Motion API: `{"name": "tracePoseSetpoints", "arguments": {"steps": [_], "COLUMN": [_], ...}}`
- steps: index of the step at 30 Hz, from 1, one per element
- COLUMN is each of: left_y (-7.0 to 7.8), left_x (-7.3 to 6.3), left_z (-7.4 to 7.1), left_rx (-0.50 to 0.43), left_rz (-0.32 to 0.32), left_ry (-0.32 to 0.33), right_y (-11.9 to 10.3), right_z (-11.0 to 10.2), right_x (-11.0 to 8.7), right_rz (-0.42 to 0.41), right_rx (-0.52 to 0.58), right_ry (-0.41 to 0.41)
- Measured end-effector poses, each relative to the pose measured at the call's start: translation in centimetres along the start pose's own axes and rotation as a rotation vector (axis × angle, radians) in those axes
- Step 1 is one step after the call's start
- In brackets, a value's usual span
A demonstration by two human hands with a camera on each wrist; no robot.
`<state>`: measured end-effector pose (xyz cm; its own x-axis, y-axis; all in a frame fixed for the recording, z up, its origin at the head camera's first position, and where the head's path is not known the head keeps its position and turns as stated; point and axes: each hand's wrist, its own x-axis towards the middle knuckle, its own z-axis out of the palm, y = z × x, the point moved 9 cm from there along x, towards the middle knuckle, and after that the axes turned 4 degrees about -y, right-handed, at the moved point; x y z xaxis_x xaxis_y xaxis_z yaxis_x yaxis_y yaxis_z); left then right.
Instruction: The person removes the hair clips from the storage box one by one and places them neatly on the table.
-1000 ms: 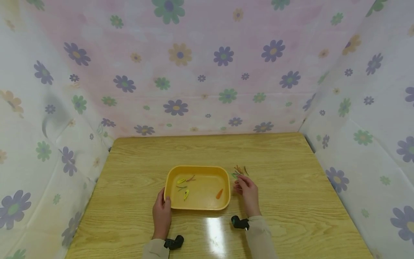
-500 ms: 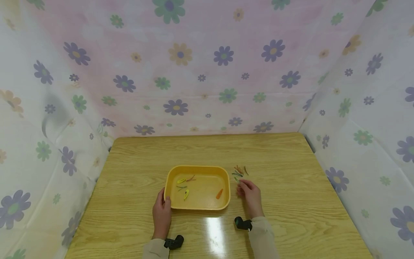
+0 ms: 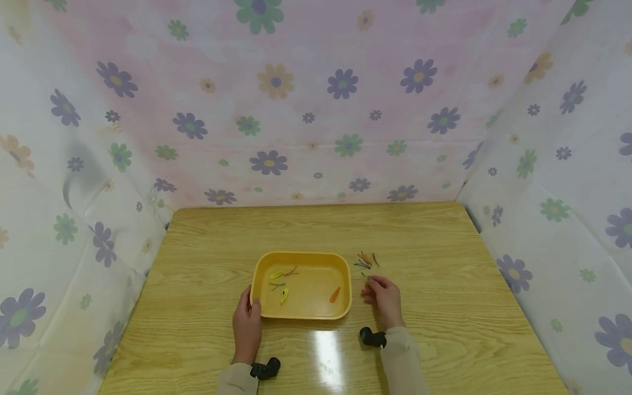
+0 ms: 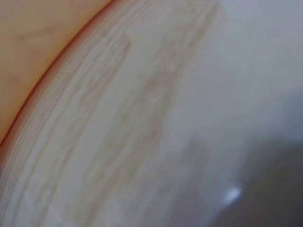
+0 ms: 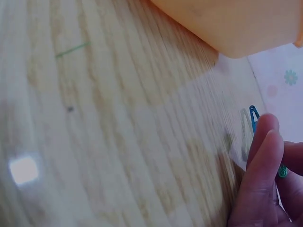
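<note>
My left hand (image 3: 247,326) grips the left wall of a yellow plastic tray (image 3: 316,316), thumb over the rim. Inside the tray lie yellow hair clips (image 3: 285,297), a pinkish clip (image 3: 292,272), a dull green clip (image 3: 277,286) and a carrot-shaped orange clip (image 3: 335,295). Right of the tray, my right hand (image 3: 387,302) pinches a green hair clip (image 3: 365,276) between thumb and fingertips. In the right wrist view its green end (image 5: 282,171) shows between the fingers, which hide most of it. Just beyond the fingertips is a blue clip (image 5: 253,113).
Past the right hand, orange clips (image 3: 364,258), dark green clips (image 3: 362,265) and a brown clip (image 3: 376,259) lie loose on the wooden table (image 3: 222,233). Flower-printed cloth (image 3: 316,109) walls the table's back and both sides. The left wrist view shows mostly blurred tabletop.
My right hand has drawn back from the loose clips, slightly right and toward me, with the green hair clip at its fingertips. The left hand and tray stay put.
</note>
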<state>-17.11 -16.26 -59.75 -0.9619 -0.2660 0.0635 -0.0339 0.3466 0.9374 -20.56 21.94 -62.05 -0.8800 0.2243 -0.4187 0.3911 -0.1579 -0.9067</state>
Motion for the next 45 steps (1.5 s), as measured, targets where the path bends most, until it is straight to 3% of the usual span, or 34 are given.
{"name": "tracePoseSetpoints", "arguments": {"steps": [16,33,45], "left_y": [-0.3,-0.2,-0.4], "left_x": [0.1,0.1,0.0], "left_z": [0.0,0.0,0.0], "left_rx": [-0.005,-0.007,-0.026], "left_rz": [-0.003,0.011,0.001], "left_ry": [-0.001,-0.001,-0.010], "right_y": [-0.5,-0.9,-1.2], "right_z": [-0.1,0.3,0.2], "right_x": [1.0,2.8,3.9], "right_rz": [0.048,0.087,0.114], "right_rx": [-0.003,-0.074,-0.215], "right_ry": [-0.011,-0.109,-0.171]}}
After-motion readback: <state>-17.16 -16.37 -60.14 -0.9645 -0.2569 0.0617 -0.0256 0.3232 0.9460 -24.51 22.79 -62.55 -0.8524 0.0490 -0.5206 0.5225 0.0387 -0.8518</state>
